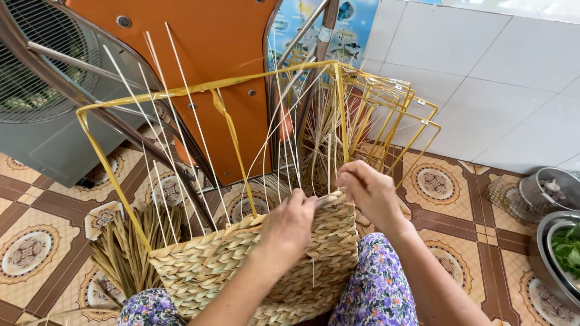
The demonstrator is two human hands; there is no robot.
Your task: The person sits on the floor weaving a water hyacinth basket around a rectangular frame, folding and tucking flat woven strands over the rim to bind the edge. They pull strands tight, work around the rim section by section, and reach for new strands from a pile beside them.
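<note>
A rectangular poster (350, 21) is hanging on the white tiled wall at the top edge of the view, partly hiding behind the orange chair back; it is showing colourful fish on bright blue and yellow.

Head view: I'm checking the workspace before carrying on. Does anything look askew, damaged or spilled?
Nothing looks damaged or spilled. The half-woven basket leans on the lap under both hands, its thin white spokes splaying unevenly inside the yellow frame, as unfinished weaving does. Loose reeds lie bundled on the tiles.

Bright, even daylight; sharp, soft shadows.
</note>
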